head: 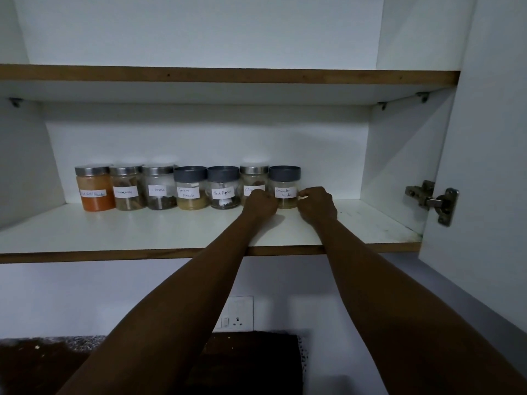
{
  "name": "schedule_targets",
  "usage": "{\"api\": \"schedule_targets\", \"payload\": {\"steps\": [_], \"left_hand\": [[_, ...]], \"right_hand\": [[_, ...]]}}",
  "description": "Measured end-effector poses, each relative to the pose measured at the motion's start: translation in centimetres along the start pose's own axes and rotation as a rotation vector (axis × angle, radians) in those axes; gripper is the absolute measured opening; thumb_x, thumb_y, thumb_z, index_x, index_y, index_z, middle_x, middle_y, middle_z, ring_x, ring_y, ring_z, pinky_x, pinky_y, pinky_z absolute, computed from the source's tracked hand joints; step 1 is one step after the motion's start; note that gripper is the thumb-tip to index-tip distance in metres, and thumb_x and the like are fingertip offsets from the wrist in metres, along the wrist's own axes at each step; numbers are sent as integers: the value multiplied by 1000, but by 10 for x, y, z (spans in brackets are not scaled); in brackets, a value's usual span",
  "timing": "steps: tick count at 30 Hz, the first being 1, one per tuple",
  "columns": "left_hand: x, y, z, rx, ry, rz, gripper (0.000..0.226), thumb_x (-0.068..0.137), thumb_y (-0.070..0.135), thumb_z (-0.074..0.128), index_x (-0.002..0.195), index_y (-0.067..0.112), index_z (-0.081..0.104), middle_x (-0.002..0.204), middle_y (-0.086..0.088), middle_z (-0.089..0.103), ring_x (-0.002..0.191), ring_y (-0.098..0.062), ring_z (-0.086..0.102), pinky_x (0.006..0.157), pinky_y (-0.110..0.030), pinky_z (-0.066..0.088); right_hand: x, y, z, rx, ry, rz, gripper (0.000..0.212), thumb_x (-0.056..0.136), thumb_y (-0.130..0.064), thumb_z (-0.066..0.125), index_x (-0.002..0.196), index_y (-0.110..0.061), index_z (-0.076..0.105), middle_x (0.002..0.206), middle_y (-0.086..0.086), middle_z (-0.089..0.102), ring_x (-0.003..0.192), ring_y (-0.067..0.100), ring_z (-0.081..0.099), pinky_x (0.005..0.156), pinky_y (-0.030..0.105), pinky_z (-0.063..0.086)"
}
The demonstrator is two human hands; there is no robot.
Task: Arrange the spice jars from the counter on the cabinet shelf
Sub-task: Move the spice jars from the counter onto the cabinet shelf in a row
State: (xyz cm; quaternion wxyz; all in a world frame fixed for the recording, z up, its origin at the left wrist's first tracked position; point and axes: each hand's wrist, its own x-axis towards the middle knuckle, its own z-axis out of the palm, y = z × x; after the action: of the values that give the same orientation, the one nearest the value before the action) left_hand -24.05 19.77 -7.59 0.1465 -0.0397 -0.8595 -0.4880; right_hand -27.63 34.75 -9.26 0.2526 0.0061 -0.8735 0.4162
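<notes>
Cabinet: a white wall cabinet with its door [484,138] swung open on the right, a metal hinge [433,201] on its inner face; dim light.
Shelf: the lower shelf [142,232], white with a brown front edge, carries all seven jars in one row toward its back edge, left of centre to centre.
Row, left to right: an orange powder jar [95,188], a second steel-lidded jar [127,187] with an unreadable label, the Cloves jar [158,186], the Garam Masala jar [191,187], the Black Pepper jar [223,186], a steel-lidded jar [253,182] whose label is partly hidden, and the Coriander Powder jar [285,186] at the right end.
Left hand [261,203]: fingers curled against the left side of the Coriander Powder jar, covering the lower front of the steel-lidded jar beside it.
Right hand [317,204]: fingers curled at the same jar's right side, touching it; together the hands pinch it between them.
Below: a wall socket [238,315] and a dark counter [42,363].
</notes>
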Motion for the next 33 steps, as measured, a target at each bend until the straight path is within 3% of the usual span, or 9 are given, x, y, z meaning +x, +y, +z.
{"api": "schedule_targets", "payload": {"steps": [5, 11, 14, 16, 20, 24, 27, 30, 33], "left_hand": [[0, 1, -2, 7, 13, -18, 29, 101, 5, 45, 107, -13, 67, 123, -30, 67, 111, -37, 64, 107, -49, 51], [-2, 1, -2, 2, 13, -5, 33, 99, 1, 44, 113, -15, 69, 118, -32, 69, 105, -38, 62, 103, -46, 50], [-4, 1, -3, -23, 70, -38, 25, 95, 2, 49, 88, -10, 70, 105, -27, 71, 93, -27, 59, 85, -39, 53], [-7, -1, -5, -34, 167, -48, 21, 91, 2, 57, 73, -5, 65, 99, -28, 71, 92, -30, 65, 73, -33, 50], [-23, 3, -9, -25, 209, -26, 26, 92, 10, 64, 103, -12, 70, 110, -25, 73, 108, -36, 68, 90, -40, 56], [-68, 8, -14, 61, 55, 73, 16, 93, 15, 63, 91, 0, 70, 98, -8, 72, 96, -24, 67, 73, -26, 49], [-125, -5, -15, 41, 71, 304, 29, 91, 10, 62, 115, 10, 77, 116, -1, 75, 106, -13, 70, 94, -27, 55], [-176, -26, 1, -67, 131, 549, 44, 88, -3, 58, 129, 8, 69, 129, -2, 69, 120, -14, 64, 107, -27, 51], [-219, -63, 30, -163, 161, 497, 44, 95, -8, 50, 137, -2, 61, 140, -8, 62, 131, -19, 58, 115, -27, 45]], "right_hand": [[-1, -2, -1, 11, -11, 14, 28, 89, -22, 66, 115, -21, 76, 123, 4, 74, 113, 28, 68, 92, 37, 52], [-2, -2, -2, 9, -7, 39, 27, 89, -23, 67, 114, -20, 76, 125, 5, 72, 115, 29, 67, 88, 34, 47], [-3, -4, -1, 9, 14, 43, 29, 89, -23, 68, 116, -13, 73, 126, 8, 71, 115, 30, 66, 87, 34, 45], [-7, -9, -3, 14, 73, 67, 38, 88, -26, 70, 121, -9, 66, 125, 12, 68, 114, 33, 66, 86, 34, 46], [-30, -29, -18, 88, 104, 141, 50, 85, -26, 73, 124, -4, 50, 122, 17, 64, 112, 36, 66, 92, 44, 57], [-86, -33, -36, 22, 28, 46, 50, 86, -21, 63, 130, -7, 46, 117, 15, 64, 103, 34, 66, 86, 43, 57], [-145, -18, -36, 31, 88, -199, 50, 89, -14, 57, 138, -18, 49, 110, 7, 67, 101, 22, 66, 87, 39, 56], [-200, -2, -24, 236, 131, -388, 53, 89, 1, 57, 139, -14, 56, 128, 7, 60, 118, 14, 59, 105, 27, 49], [-241, 16, -2, 357, 80, -368, 67, 83, 15, 53, 146, -8, 51, 145, 5, 56, 136, 15, 52, 117, 32, 43]]}}
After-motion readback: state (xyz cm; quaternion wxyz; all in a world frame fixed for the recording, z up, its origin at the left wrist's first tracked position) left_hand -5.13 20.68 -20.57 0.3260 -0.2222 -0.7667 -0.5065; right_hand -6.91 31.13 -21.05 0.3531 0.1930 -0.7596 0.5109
